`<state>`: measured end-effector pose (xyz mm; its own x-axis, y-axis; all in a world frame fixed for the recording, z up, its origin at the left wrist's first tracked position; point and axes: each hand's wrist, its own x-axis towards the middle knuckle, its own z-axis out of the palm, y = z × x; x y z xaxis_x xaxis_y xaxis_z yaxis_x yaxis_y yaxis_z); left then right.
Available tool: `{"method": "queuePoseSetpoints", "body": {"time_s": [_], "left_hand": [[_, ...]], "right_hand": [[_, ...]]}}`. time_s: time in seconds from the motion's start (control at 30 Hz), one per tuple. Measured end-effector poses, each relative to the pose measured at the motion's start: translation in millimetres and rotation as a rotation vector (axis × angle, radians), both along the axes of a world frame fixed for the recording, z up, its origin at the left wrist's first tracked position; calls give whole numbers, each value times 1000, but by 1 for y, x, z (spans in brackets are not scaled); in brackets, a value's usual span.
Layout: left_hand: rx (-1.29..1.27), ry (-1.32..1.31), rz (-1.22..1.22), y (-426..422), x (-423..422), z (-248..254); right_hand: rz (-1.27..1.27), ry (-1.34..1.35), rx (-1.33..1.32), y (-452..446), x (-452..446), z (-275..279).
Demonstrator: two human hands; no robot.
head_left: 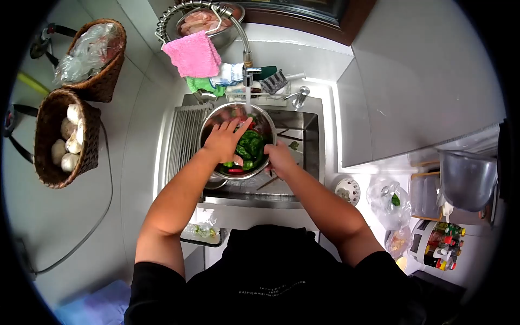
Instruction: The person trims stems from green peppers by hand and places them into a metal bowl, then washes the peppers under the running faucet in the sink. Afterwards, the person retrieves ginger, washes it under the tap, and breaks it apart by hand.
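Observation:
A shiny metal bowl (208, 122) is held over the sink (311, 142) beneath the faucet (247, 59), with water running down into it. Green peppers (251, 145) and some red ones (235, 170) fill part of the bowl. My left hand (222, 142) reaches over the bowl's left side, fingers spread above the peppers; its thumb side is near a small white piece. At the right rim, my right hand (280, 158) grips the bowl with its fingers closed on the edge.
A pink cloth (193, 56) hangs near the faucet, before a bowl of raw meat (201, 23). Left stand a basket of garlic (69, 142) and a basket with a plastic bag (89, 54). A drying rack (186, 135) covers the sink's left side. Bottles (447, 244) stand right.

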<state>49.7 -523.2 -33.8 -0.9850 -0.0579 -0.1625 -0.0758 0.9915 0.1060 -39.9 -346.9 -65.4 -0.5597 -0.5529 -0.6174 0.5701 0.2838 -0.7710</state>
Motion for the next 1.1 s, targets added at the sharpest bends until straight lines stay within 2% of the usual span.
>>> {"method": "queuePoseSetpoints", "body": {"time_s": [0.07,0.1,0.2,0.3,0.33,0.4,0.43,0.53,0.57,0.67,0.73,0.77,0.9,0.93,1.0,1.07,1.1], "left_hand": [[210,-136,51,-1,-15,-1],[308,-31,88,-1,-20,-6],[314,154,261,-14,-51,-28],[129,139,318,-1,-69,-27],[-26,26,308,15,-73,-11],[65,-64,210,26,-66,-10],[199,-148,232,24,-62,-10],[514,-231,469,-5,-75,-7],[502,-124,492,-18,-78,-26],[239,-34,654,4,-77,-61],[224,119,584,19,-71,-86],[358,109,550,18,-66,-91],[832,148,309,-4,-51,-43],[874,70,314,-13,-52,-42],[562,65,233,-14,-48,-40],[719,-141,292,-8,-49,-33],[704,-211,240,-1,-49,-28]], "right_hand": [[-8,14,28,4,-9,-1],[-13,4,24,6,-15,-2],[-39,8,18,15,-33,-10],[-94,39,4,13,-46,-23],[-121,15,-2,11,-52,-29],[-171,-33,-9,8,-59,-38],[-225,-28,-21,7,-57,-39],[-179,4,33,8,-51,-43],[-164,-22,15,6,-46,-41],[-160,-61,-42,-4,-31,-27],[-216,-72,-77,-9,-24,-25],[-210,-66,-64,-8,-24,-25],[-178,-37,-43,8,-29,-24],[-189,-36,-74,7,-28,-21],[-206,-38,-138,1,-22,-12],[-220,-40,-124,-4,-18,-11],[-229,-41,-116,-5,-16,-12]]}}
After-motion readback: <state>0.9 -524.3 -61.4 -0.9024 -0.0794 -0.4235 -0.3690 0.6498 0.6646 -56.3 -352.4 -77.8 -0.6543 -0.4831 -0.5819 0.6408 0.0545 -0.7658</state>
